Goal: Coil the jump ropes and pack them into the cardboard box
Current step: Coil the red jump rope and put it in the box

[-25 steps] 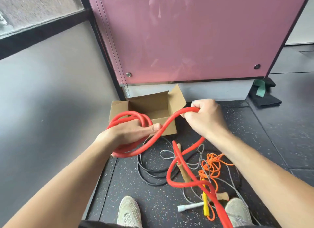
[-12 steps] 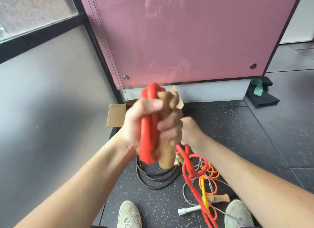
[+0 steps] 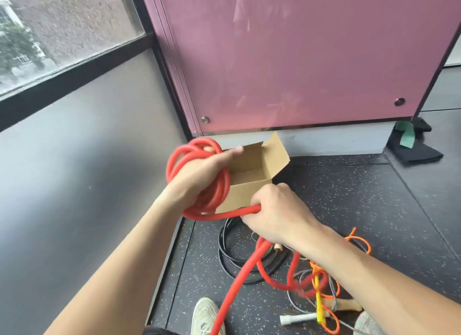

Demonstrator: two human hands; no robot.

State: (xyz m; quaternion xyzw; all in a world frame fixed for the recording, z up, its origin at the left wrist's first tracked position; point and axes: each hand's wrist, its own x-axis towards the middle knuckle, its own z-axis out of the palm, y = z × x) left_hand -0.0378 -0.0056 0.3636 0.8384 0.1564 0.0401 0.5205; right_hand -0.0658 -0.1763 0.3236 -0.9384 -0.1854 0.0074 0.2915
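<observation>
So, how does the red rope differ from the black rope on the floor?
The red rope is much thicker; the black rope is thin. The red rope is held up, coiled in the left hand, with the right hand gripping its next stretch; the black rope lies untouched on the floor. Both form loops, and neither is in the cardboard box.

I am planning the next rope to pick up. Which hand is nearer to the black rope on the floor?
Right. The right hand, gripping the red rope, hangs just over the black rope; the left hand holds its coil higher, beside the cardboard box.
</observation>
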